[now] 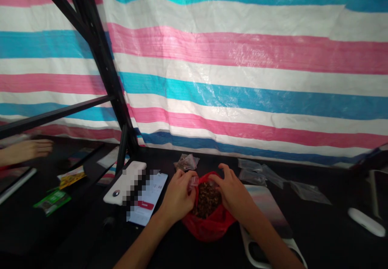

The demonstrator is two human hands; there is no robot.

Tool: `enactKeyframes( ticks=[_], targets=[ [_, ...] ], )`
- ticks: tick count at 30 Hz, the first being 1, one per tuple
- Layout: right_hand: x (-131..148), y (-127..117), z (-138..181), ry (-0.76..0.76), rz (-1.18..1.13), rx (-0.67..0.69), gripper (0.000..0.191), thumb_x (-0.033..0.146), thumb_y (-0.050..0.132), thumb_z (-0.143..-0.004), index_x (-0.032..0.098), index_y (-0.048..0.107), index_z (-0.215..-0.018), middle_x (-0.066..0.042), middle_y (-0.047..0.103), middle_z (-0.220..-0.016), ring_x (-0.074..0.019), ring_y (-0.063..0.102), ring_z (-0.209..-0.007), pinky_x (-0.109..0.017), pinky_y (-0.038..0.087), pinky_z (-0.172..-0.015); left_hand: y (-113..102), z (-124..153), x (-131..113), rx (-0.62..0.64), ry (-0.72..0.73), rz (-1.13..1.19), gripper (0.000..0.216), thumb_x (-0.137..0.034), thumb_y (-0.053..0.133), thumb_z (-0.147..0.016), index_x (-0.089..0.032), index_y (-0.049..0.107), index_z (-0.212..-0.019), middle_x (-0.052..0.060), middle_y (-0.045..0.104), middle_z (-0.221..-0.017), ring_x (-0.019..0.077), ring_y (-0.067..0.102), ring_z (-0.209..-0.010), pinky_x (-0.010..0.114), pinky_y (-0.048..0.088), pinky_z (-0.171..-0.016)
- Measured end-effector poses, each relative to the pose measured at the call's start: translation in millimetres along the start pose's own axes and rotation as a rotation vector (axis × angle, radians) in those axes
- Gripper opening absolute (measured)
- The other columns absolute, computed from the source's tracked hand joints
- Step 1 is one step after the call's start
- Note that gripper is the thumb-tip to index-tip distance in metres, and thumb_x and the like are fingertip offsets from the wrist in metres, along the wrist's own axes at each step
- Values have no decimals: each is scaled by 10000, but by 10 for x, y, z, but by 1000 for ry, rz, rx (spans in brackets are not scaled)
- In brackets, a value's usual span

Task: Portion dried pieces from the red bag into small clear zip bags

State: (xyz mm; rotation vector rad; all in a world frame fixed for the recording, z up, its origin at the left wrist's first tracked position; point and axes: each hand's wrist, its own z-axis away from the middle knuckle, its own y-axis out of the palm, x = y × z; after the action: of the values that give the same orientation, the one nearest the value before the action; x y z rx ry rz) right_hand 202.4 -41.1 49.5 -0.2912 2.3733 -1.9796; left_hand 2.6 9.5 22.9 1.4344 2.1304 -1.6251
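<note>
A red plastic bag [209,228] stands open in front of me, filled with small brown pieces [207,200] that look like dried seeds or grains. My left hand [178,194] is closed at the bag's left rim, pinching a small clear plastic bag [193,182]. At the right rim is my right hand [232,186], thumb and forefinger spread above the brown pieces. Some of its fingers are hidden, and I see nothing held in it. Just beyond my left hand lie small clear packets [186,162] with some brown contents.
Flat clear bags [253,172] lie behind a white-edged device with a glossy top [269,206], partly under my right forearm. Left are a lit phone [150,200], a white device [125,182], green [53,201] and yellow packets [72,177], a black frame [104,67] and another person's hand [28,151].
</note>
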Motion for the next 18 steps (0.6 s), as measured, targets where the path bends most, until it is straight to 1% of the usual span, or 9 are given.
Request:
enactKeyframes(
  ticks=[2, 3, 4, 7, 10, 13, 15, 16, 18],
  targets=[
    [-14, -42, 6, 12, -34, 48, 463, 12, 499, -880, 238, 666, -1248, -126, 621, -1278, -221, 667, -986, -323, 496, -852, -22, 5, -21, -65, 49, 95, 323, -49, 541, -776, -236, 621, -1027, 59, 663, -969, 265, 626, -985, 383, 502, -869],
    [-19, -73, 10, 7, -55, 44, 470, 14, 487, -884, 241, 657, -1259, -104, 645, -1217, -203, 673, -918, -316, 500, -826, -28, 13, -30, -100, 69, 159, 318, -48, 536, -787, -233, 615, -1033, 53, 665, -988, 245, 630, -972, 363, 503, -866],
    [-23, -107, 17, -2, -71, 12, 478, 17, 478, -888, 245, 647, -1272, -89, 653, -1186, -198, 669, -903, -315, 500, -826, -29, 22, -36, -135, 89, 221, 304, -51, 531, -802, -231, 611, -1034, 45, 663, -991, 224, 634, -946, 340, 503, -850],
    [-31, -189, 52, -44, -51, -159, 495, 9, 477, -886, 248, 644, -1285, -100, 631, -1248, -231, 627, -1053, -353, 480, -918, 0, 38, -36, -216, 91, 339, 250, -85, 533, -843, -229, 608, -1034, 25, 657, -971, 192, 643, -896, 302, 497, -818],
    [-38, -177, 98, -94, 63, -249, 476, -11, 525, -854, 232, 687, -1230, -127, 608, -1340, -291, 542, -1197, -417, 432, -1000, 52, 10, -7, -267, -51, 429, 236, -115, 544, -846, -222, 605, -1047, 26, 677, -991, 198, 657, -928, 312, 496, -858],
    [-35, -88, 136, -143, 153, -240, 452, -14, 565, -835, 217, 709, -1195, -114, 625, -1345, -309, 508, -1205, -427, 415, -1001, 91, -41, 35, -290, -183, 539, 200, -141, 530, -852, -212, 596, -1028, 22, 688, -959, 195, 667, -915, 317, 498, -868],
    [-21, -38, 153, -172, 185, -194, 411, -5, 575, -839, 208, 725, -1157, -98, 669, -1271, -305, 519, -1159, -418, 419, -970, 101, -57, 54, -283, -197, 568, 181, -154, 527, -857, -210, 597, -1015, 24, 690, -961, 196, 670, -924, 317, 497, -877],
    [-10, -25, 159, -178, 192, -165, 390, 0, 581, -838, 205, 732, -1134, -93, 687, -1227, -303, 525, -1136, -417, 420, -953, 101, -55, 56, -256, -195, 562, 182, -158, 527, -861, -212, 601, -1019, 25, 695, -967, 199, 673, -932, 317, 495, -877],
    [15, -23, 164, -170, 186, -107, 357, 15, 606, -826, 197, 736, -1104, -94, 704, -1151, -299, 534, -1089, -421, 416, -925, 102, -34, 43, -163, -208, 508, 184, -166, 521, -875, -221, 612, -1025, 24, 706, -958, 208, 683, -921, 316, 490, -848]
  ],
)
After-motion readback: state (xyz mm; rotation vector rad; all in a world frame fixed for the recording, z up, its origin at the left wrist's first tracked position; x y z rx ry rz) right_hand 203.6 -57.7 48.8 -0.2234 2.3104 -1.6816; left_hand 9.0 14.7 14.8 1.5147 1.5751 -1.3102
